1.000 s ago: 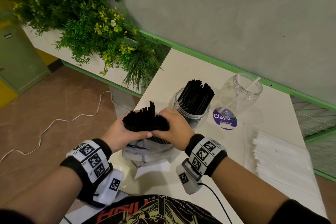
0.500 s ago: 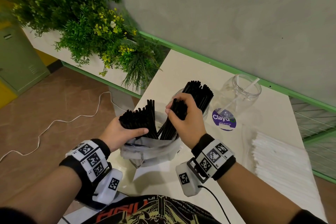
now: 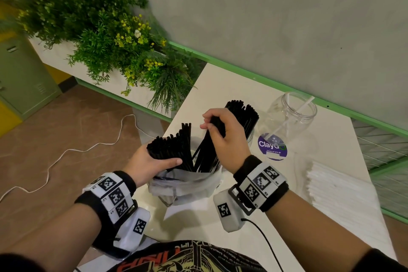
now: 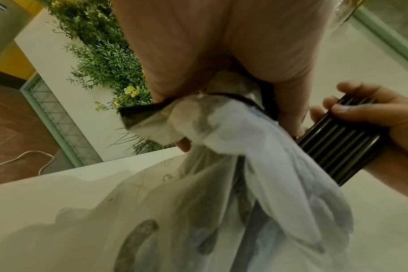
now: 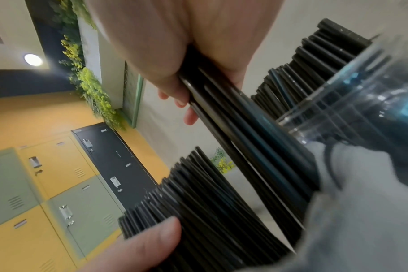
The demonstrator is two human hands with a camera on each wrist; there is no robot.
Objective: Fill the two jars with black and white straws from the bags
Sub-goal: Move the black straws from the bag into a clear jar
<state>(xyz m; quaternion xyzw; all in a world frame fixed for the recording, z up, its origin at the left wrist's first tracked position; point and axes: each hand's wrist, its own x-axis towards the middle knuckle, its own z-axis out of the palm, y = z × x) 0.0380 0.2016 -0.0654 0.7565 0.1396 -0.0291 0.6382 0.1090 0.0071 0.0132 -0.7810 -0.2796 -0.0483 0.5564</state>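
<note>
A clear plastic bag (image 3: 187, 185) of black straws stands on the white table (image 3: 220, 86) near its front edge. My left hand (image 3: 152, 159) grips the bundle left in the bag (image 3: 174, 146) together with the bag's rim (image 4: 198, 117). My right hand (image 3: 223, 137) grips a smaller bunch of black straws (image 3: 205, 152), pulled up and tilted right, lower ends still in the bag. Behind it stands a jar full of black straws (image 3: 247, 115). Further right, a clear jar (image 3: 291, 117) holds one white straw (image 3: 293, 117).
A stack of white straws in clear wrapping (image 3: 337, 192) lies at the table's right. A round purple sticker (image 3: 272, 147) lies on the table by the clear jar. A planter of green plants (image 3: 110, 35) borders the left; a white cable (image 3: 66, 152) trails on the floor.
My right hand split a bunch of straws off the bundle and raised it toward the jar of black straws. The left hand stayed on the bag and remaining straws.
</note>
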